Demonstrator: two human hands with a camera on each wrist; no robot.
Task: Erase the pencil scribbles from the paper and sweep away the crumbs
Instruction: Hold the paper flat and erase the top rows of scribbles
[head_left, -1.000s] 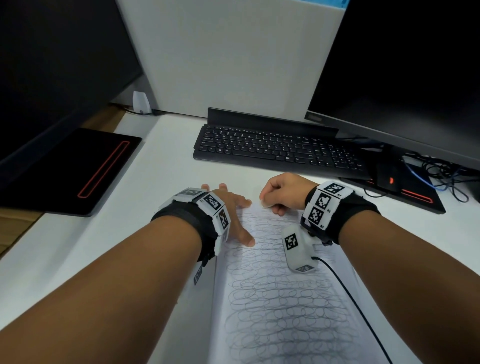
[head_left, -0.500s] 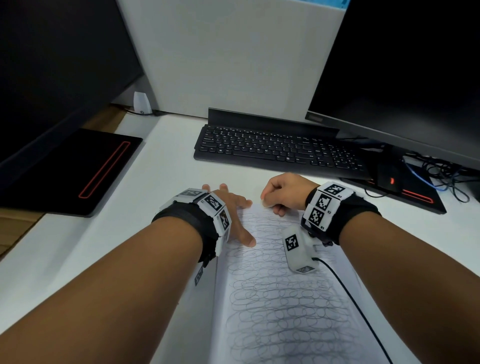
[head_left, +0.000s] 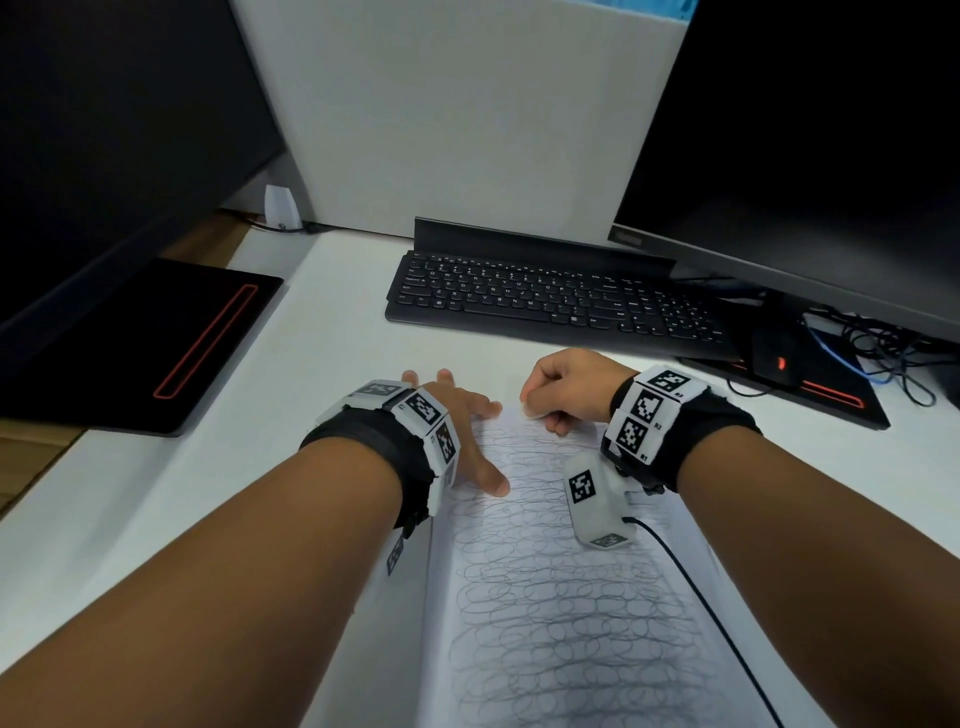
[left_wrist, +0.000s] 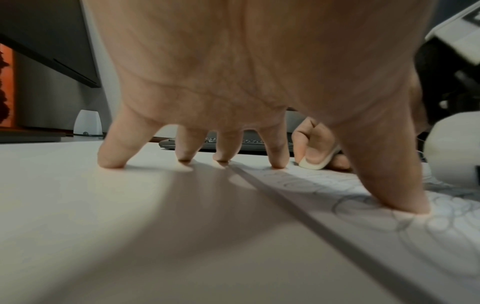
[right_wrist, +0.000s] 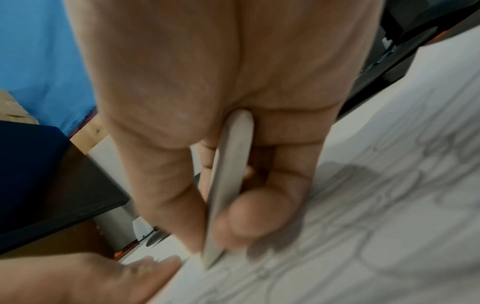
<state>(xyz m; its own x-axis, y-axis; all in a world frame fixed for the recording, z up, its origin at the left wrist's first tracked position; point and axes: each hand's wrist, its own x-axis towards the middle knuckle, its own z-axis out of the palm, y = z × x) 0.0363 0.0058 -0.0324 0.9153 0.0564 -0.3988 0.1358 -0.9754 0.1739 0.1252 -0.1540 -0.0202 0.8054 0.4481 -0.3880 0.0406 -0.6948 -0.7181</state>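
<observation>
A sheet of paper (head_left: 566, 613) covered in looping pencil scribbles lies on the white desk, running from the near edge up to my hands. My left hand (head_left: 457, 431) is spread flat, its fingertips (left_wrist: 278, 162) and thumb pressing the paper's upper left corner and the desk beside it. My right hand (head_left: 566, 387) pinches a flat white eraser (head_left: 532, 413) between thumb and curled fingers, its tip on the paper's top edge. The eraser (right_wrist: 228, 185) shows edge-on in the right wrist view, and also as a rounded white eraser (left_wrist: 317, 162) past my left fingers.
A black keyboard (head_left: 556, 301) lies just beyond my hands. A monitor (head_left: 810, 156) stands at the back right with a tangle of cables (head_left: 883, 353) under it. A black pad with a red line (head_left: 171, 343) sits at the left. A small white device (head_left: 280, 208) stands at the back.
My right hand with the eraser has shifted very slightly on the paper's top edge. The left hand stays pressed in place.
</observation>
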